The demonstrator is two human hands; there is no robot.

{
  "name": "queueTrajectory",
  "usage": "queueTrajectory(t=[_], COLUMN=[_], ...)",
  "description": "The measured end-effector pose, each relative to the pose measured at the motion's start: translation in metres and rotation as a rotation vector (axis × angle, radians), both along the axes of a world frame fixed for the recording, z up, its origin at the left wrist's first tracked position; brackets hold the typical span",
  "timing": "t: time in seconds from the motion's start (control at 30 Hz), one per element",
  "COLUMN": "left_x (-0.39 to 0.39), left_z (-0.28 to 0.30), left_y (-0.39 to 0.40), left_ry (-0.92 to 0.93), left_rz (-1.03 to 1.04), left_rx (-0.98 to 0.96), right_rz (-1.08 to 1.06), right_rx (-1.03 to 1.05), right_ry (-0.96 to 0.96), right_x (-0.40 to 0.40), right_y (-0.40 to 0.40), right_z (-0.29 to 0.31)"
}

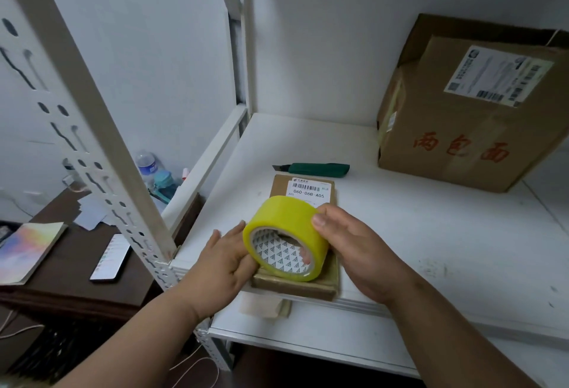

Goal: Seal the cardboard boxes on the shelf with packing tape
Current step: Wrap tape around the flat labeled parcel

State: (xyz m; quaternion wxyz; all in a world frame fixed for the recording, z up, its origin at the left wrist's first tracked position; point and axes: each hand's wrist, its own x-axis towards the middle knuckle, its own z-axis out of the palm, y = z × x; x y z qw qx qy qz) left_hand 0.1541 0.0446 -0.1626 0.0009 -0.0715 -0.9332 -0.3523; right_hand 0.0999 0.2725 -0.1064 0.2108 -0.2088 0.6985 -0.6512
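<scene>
My right hand (pixel 348 249) grips the yellow tape roll (pixel 284 238), thumb over its top and fingers through the core, holding it tilted just above the small flat box (pixel 303 190), I judge so the strip can be pulled off. My left hand (pixel 226 257) has fingers nearly straight against the roll's near edge, probably feeling for the loose end. The box sits at the shelf (pixel 431 233) front; a green knife (pixel 317 169) lies behind it, a big box (pixel 468 116) farther back right.

My right hand (pixel 354 252) curls its thumb and fingers round the tape roll (pixel 286 238), while my left hand (pixel 226 260) presses against the roll's left rim, both forearms reaching forward.
</scene>
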Motion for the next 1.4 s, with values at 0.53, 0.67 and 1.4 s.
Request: queueTrajectory(t=[0.53, 0.67, 1.4], left_x=[0.0, 0.004, 0.018], left_z=[-0.004, 0.008, -0.016], left_y=[0.001, 0.009, 0.056], left_ry=[-0.042, 0.058, 0.244], left_rz=[0.048, 0.075, 0.031], left_rx=[0.08, 0.034, 0.263], right_rz=[-0.186, -0.208, -0.172], right_rx=[0.483, 0.651, -0.183], right_ry=[0.124, 0.206, -0.048], right_x=[-0.01, -0.004, 0.006], right_y=[0.097, 0.082, 0.093], right_z=[0.02, 0.025, 0.023])
